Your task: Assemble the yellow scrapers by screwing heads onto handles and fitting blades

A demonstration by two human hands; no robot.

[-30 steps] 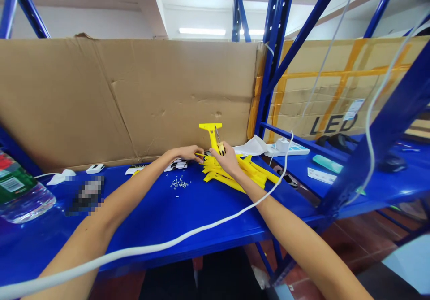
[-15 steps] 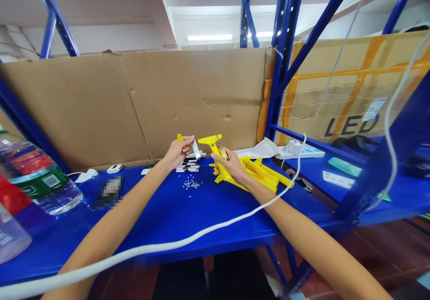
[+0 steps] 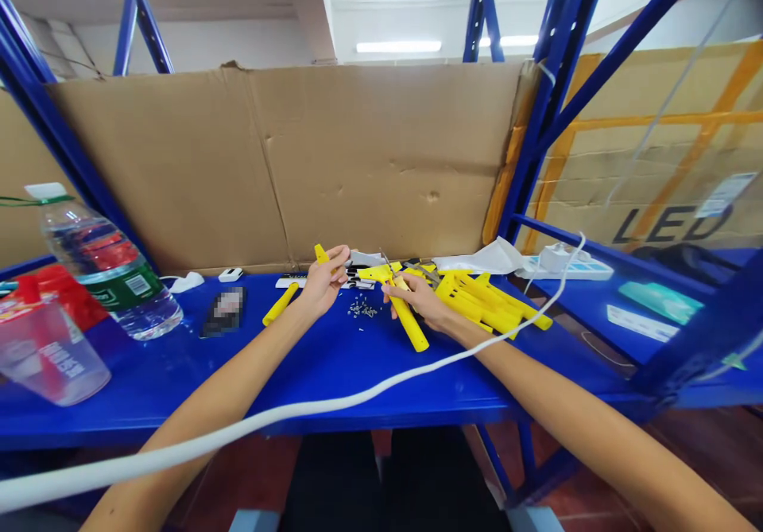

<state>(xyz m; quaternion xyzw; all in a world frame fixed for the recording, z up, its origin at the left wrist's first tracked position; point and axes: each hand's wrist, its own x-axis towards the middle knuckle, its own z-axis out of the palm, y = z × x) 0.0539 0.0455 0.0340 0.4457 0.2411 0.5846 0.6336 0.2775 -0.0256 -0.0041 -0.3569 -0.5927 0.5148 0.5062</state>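
My left hand [image 3: 327, 281] is closed on a yellow plastic piece [image 3: 321, 253], whose tip sticks up above the fingers. A yellow rod-like handle [image 3: 280, 304] shows just left of that hand; whether the two are joined I cannot tell. My right hand [image 3: 417, 297] grips a yellow T-shaped handle [image 3: 411, 327], its crossbar pointing toward my left hand and its stem toward me. A pale yellow tool with a thin metal shaft [image 3: 386, 260] also sits in the right hand. Small loose metal bits [image 3: 362, 308] lie between the hands. Behind them, black-and-white strips [image 3: 353, 273] are partly hidden.
Several yellow handles [image 3: 477, 297] are piled right of my right hand. A white cable [image 3: 358, 397] crosses the foreground. Left stand a water bottle [image 3: 119, 277], a plastic cup [image 3: 65, 365] and a dark packet [image 3: 224, 312]. Cardboard [image 3: 381, 158] backs the blue table [image 3: 334, 373].
The T-shaped handle has tilted, and its stem now points down toward me. The white strip at my left fingertips is no longer clearly held. The view has shifted left.
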